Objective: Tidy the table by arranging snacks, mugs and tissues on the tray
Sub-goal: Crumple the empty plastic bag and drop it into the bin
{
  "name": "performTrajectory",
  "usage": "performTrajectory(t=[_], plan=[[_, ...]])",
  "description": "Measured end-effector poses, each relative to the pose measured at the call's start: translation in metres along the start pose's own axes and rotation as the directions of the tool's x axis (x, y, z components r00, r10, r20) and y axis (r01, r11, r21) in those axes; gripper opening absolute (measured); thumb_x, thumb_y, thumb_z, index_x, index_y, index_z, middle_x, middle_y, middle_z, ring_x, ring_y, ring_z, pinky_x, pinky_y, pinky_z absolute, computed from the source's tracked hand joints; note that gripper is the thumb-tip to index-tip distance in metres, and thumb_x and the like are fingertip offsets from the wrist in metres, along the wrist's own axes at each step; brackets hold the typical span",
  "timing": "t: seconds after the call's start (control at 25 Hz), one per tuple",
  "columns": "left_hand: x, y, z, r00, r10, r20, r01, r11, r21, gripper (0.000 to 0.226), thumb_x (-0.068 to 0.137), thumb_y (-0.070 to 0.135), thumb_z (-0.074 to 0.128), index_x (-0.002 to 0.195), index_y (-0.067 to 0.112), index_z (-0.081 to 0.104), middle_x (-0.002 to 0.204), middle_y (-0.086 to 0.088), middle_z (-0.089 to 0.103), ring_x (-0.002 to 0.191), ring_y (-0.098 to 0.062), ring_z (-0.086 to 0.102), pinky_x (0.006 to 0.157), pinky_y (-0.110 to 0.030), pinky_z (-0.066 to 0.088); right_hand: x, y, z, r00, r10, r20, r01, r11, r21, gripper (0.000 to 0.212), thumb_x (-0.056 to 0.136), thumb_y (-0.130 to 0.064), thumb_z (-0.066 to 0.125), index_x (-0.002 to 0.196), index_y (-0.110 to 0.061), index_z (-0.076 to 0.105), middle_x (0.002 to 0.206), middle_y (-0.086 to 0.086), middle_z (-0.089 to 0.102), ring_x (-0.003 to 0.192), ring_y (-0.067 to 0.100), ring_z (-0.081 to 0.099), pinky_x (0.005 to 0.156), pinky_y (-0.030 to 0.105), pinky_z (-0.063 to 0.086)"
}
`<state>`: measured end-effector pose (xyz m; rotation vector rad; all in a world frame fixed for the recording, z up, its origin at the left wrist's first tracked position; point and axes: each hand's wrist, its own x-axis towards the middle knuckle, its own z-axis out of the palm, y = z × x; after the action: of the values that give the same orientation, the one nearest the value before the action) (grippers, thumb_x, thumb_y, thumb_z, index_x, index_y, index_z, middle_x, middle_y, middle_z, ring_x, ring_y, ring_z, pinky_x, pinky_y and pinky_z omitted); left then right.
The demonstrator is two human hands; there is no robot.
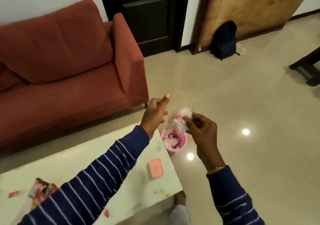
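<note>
My right hand (pixel 201 129) pinches a crumpled clear plastic wrapper (pixel 179 121) with pink marks, held in the air above a small pink bin (pixel 180 146) on the floor. My left hand (pixel 155 114) hovers just left of the wrapper, past the table's far corner; some of its fingers are curled, one points up, and it holds nothing. On the pale table (pixel 97 157) lie a pink box (pixel 155 168), a pile of snack packets (pixel 40 192) at the left and small red wrappers (pixel 13 194). No tray, mug or tissue is in view.
A red sofa (pixel 65 65) stands behind the table. The pink bin holds rubbish. Beyond are glossy floor tiles, a dark door (pixel 149 17), a black backpack (pixel 225 40) against a wooden board, and dark furniture (pixel 308 69) at the right edge.
</note>
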<state>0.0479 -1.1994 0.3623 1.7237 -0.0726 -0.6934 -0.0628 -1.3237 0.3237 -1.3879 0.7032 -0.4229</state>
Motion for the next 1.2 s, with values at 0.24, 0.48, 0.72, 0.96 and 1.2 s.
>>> performTrajectory(t=[0.24,0.48,0.72,0.96,1.2], plan=[[0.036,-0.115,0.044,0.996,-0.002,-0.090,0.034,0.933,0.357,0.014,0.084,0.033,0.074,0.093,0.029,0.064,0.087,0.015,0.068,0.074,-0.004,0.067,0.063,-0.014,0.050,0.135,0.140,-0.070,0.953,0.300,-0.037,-0.301,0.932,-0.204,0.027,0.073,-0.021,0.087,0.098,-0.014,0.077,0.090,0.004,0.078,0.085,0.024,0.074,0.077,0.052,0.061],[0.044,-0.199,0.048,0.990,-0.117,-0.081,0.141,0.873,0.466,0.013,0.086,0.028,0.074,0.093,0.034,0.065,0.097,0.020,0.069,0.092,0.005,0.064,0.066,-0.004,0.041,0.201,0.262,-0.076,0.926,0.375,-0.044,-0.345,0.794,-0.501,0.037,0.070,-0.034,0.084,0.101,-0.013,0.077,0.092,0.004,0.078,0.081,0.023,0.074,0.077,0.036,0.061],[0.100,-0.229,0.055,0.980,-0.085,-0.182,0.148,0.917,0.370,0.011,0.088,0.025,0.071,0.099,0.025,0.066,0.101,0.021,0.067,0.097,0.002,0.064,0.068,-0.018,0.049,0.252,0.354,-0.044,0.933,0.358,0.025,-0.230,0.651,-0.724,0.047,0.077,-0.035,0.080,0.116,-0.009,0.072,0.116,0.014,0.073,0.106,0.033,0.068,0.091,0.029,0.047],[0.101,-0.288,0.038,0.954,-0.162,-0.252,0.234,0.928,0.290,0.011,0.089,0.028,0.070,0.099,0.026,0.066,0.104,0.018,0.068,0.097,0.001,0.065,0.068,-0.009,0.046,0.283,0.434,-0.022,0.891,0.446,0.091,-0.164,0.501,-0.850,0.064,0.077,-0.027,0.080,0.135,-0.010,0.058,0.136,0.016,0.060,0.126,0.037,0.054,0.105,0.039,0.043],[0.059,-0.299,0.025,0.947,-0.229,-0.226,0.288,0.918,0.273,0.011,0.089,0.027,0.070,0.098,0.029,0.065,0.106,0.018,0.069,0.097,0.006,0.063,0.069,-0.006,0.046,0.251,0.399,-0.021,0.923,0.338,0.185,-0.018,0.518,-0.855,0.041,0.090,-0.019,0.065,0.128,-0.004,0.062,0.125,0.022,0.066,0.114,0.039,0.061,0.102,0.038,0.043]])
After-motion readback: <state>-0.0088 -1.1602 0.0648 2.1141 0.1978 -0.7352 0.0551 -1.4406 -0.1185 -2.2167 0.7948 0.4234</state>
